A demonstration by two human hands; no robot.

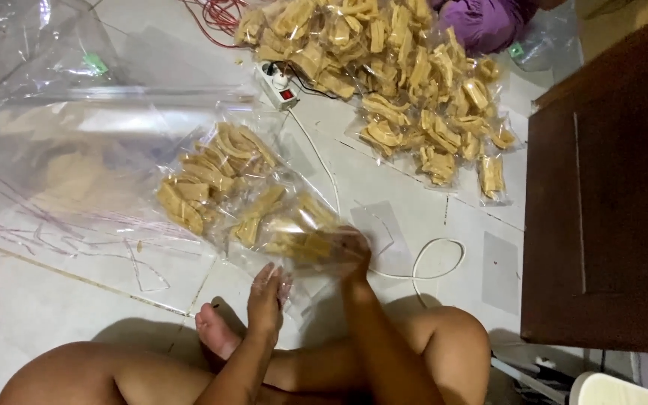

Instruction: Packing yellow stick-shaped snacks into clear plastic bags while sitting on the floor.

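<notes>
Holding a clear plastic packet (294, 229) of tan fried strips over the tiled floor (54, 315), you have your right hand (350, 251) gripping its near end, its long axis running up-left toward a second packet (204, 176). Your left hand (266, 294) rests at its lower edge, fingers loosely curled. Many filled packets form a pile (399, 82) beyond.
</notes>
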